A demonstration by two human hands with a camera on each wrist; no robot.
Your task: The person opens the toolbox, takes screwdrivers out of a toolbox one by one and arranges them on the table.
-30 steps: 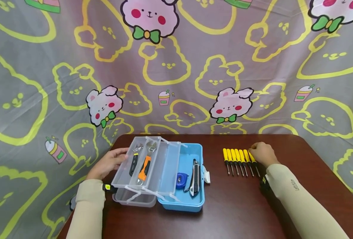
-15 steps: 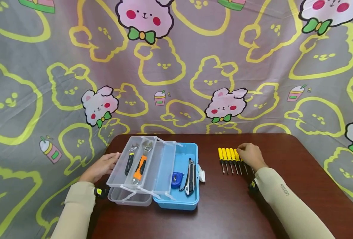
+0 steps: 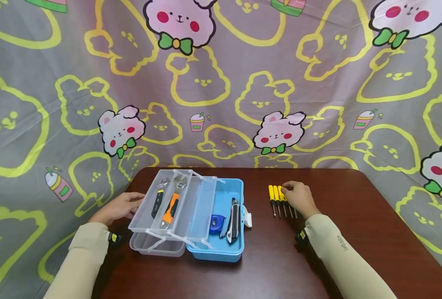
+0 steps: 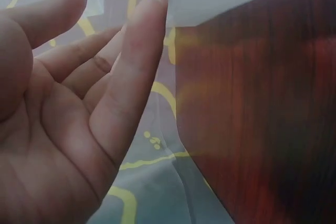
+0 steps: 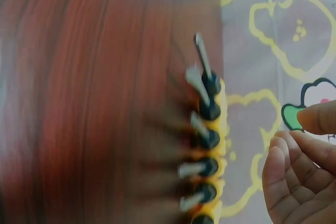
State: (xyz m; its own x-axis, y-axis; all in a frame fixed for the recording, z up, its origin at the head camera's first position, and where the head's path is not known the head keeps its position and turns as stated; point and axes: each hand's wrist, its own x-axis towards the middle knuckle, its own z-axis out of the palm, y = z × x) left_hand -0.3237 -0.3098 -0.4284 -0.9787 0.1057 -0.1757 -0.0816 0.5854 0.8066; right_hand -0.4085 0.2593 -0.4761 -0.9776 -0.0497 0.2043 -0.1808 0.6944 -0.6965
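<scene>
My left hand (image 3: 121, 207) lies beside the outer edge of the clear toolbox tray (image 3: 143, 216), fingers nearly straight, nothing in the palm. In the right wrist view, my right hand (image 5: 304, 166) hovers by a row of screwdrivers (image 5: 210, 139), its fingers loosely bent with nothing between them. The head view shows yellow handles (image 3: 276, 193) side by side, shafts pointing toward me; my right hand (image 3: 299, 197) hides the row's right end. Two adjustable wrenches, one black and yellow (image 3: 157, 202) and one orange (image 3: 171, 207), lie in the tray.
The blue toolbox (image 3: 237, 189) stands open at left centre with its trays folded out. Inside are a blue tape measure (image 3: 217, 224) and a utility knife (image 3: 234, 220). A white latch (image 3: 247, 217) sticks out on its right. A patterned cloth (image 3: 221, 83) hangs behind the brown table (image 3: 266, 257).
My right hand has moved left along the screwdrivers, covering more of the row. The whole scene has shifted left in the head view. My left hand has come slightly away from the tray.
</scene>
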